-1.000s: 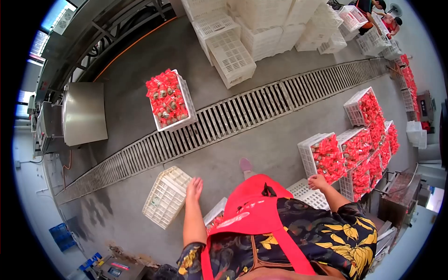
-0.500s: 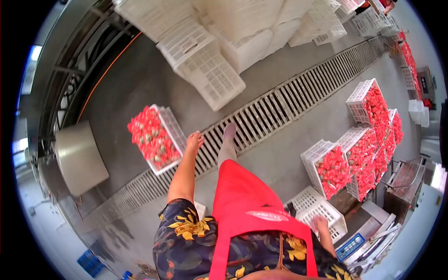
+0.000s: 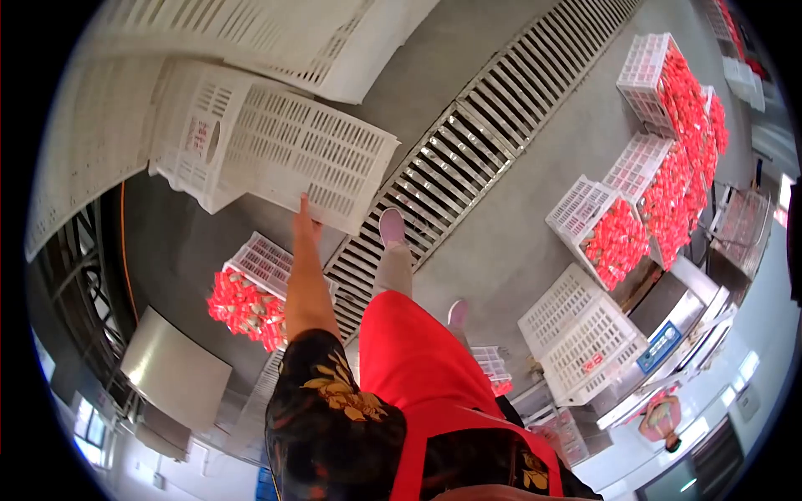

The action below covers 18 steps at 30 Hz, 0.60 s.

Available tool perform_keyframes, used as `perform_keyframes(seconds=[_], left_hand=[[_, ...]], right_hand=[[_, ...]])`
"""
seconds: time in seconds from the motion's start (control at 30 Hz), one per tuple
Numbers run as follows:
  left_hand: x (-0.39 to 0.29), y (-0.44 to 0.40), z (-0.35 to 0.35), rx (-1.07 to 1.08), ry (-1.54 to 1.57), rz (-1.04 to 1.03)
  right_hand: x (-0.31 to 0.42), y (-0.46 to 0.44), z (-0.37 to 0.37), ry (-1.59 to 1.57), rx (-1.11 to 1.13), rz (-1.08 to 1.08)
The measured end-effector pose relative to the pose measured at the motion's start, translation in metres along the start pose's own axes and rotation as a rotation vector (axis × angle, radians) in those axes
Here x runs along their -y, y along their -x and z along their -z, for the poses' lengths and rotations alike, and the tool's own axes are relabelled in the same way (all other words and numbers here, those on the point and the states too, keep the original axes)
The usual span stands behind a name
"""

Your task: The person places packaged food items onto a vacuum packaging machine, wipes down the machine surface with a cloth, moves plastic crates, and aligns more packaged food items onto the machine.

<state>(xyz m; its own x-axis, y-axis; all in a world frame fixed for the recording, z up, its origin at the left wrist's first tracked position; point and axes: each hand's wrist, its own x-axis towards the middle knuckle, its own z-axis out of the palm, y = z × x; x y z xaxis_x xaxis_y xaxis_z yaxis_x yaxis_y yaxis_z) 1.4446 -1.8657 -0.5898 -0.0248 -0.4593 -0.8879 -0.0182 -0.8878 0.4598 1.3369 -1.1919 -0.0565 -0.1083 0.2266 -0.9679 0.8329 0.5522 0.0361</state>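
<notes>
My left hand point(image 3: 308, 220) reaches forward to the lower edge of a white slatted plastic crate point(image 3: 305, 159). Its fingers look stretched out over the rim, though the crate's edge and the angle hide part of them. Whether they press on the plastic I cannot tell. The crate sits low at the front of a tall stack of white crates point(image 3: 276, 33). Below my forearm is another white crate point(image 3: 263, 263), filled with red-wrapped packets point(image 3: 242, 305). My right hand is out of sight.
A metal drain grate point(image 3: 451, 159) runs diagonally across the floor by my foot. To the right stand crates of red packets point(image 3: 614, 242), empty white crates point(image 3: 576, 334) and a machine with a blue panel point(image 3: 660, 346). Another person point(image 3: 662, 417) is at the lower right.
I have moved forward, nearer the white crate stack. My left hand has gone from above the floor to the crate's edge. My right hand has dropped out of view.
</notes>
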Motion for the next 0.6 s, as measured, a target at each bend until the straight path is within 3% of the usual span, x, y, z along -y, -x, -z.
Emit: perform_keyframes(seconds=[0.13,0.27,0.3,0.33,0.37,0.4,0.43,0.47,0.6], left_hand=[[0.019,0.097,-0.045,0.115,0.152,-0.002],[0.069,0.163,-0.076,0.235,0.185,0.034],[0.074,0.205,-0.100,0.267,0.183,0.051],[0.091,0.233,-0.111,0.280,0.182,0.075],[0.110,0.260,-0.116,0.298,0.170,0.107],[0.129,0.293,-0.120,0.356,0.165,0.150],[0.150,0.329,-0.123,0.413,0.162,0.188],[0.168,0.369,-0.124,0.420,0.156,0.218],[0.240,0.539,-0.125,0.662,-0.043,0.281]], right_hand=[[0.004,-0.003,-0.019,-0.049,-0.020,-0.051],[-0.054,-0.039,-0.003,-0.089,0.013,0.157],[-0.058,-0.044,0.001,0.098,-0.038,0.312],[-0.070,-0.057,0.002,0.043,-0.074,0.511],[-0.071,-0.059,0.007,0.143,-0.171,0.508],[-0.026,-0.026,0.006,0.145,-0.221,0.565],[-0.040,-0.036,0.017,0.163,-0.322,0.728],[-0.044,-0.033,0.034,0.114,-0.265,0.762],[-0.104,-0.051,0.093,0.072,-0.450,1.067]])
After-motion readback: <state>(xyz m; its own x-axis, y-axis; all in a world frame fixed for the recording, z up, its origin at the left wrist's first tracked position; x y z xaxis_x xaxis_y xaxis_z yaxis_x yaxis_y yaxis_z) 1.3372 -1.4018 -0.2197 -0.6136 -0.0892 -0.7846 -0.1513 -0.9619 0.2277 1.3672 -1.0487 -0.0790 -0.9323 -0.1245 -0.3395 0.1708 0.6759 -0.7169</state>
